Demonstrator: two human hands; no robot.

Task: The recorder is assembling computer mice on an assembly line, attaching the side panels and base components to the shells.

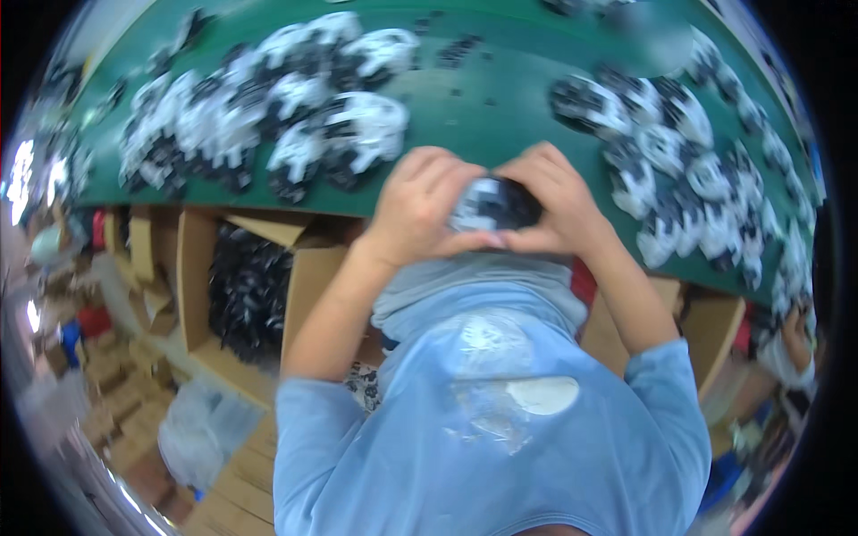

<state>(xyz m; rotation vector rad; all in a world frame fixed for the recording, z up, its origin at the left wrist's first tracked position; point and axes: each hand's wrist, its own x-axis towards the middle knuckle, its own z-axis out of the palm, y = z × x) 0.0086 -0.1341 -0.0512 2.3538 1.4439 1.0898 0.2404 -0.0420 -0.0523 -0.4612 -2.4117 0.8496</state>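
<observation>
Between my hands, at the near edge of the green table (pixel 474 116), is a rounded black-and-white plastic part (pixel 492 205). My left hand (pixel 424 204) curls round its left side, and my right hand (pixel 556 201) grips its right side. Both thumbs press along the near side and their tips almost meet. Fingers cover much of the part, and blur hides its details. Similar black-and-white parts lie in a large group (pixel 295 89) to the left and another group (pixel 661 147) to the right.
Small black pieces (pixel 458 51) lie toward the table's far side. Below the left edge stands an open cardboard box (pixel 198 286) with many glossy black pieces (pixel 250 290). Another cardboard box (pixel 715 335) is below the right edge. A co-worker's arm (pixel 794 339) shows at far right.
</observation>
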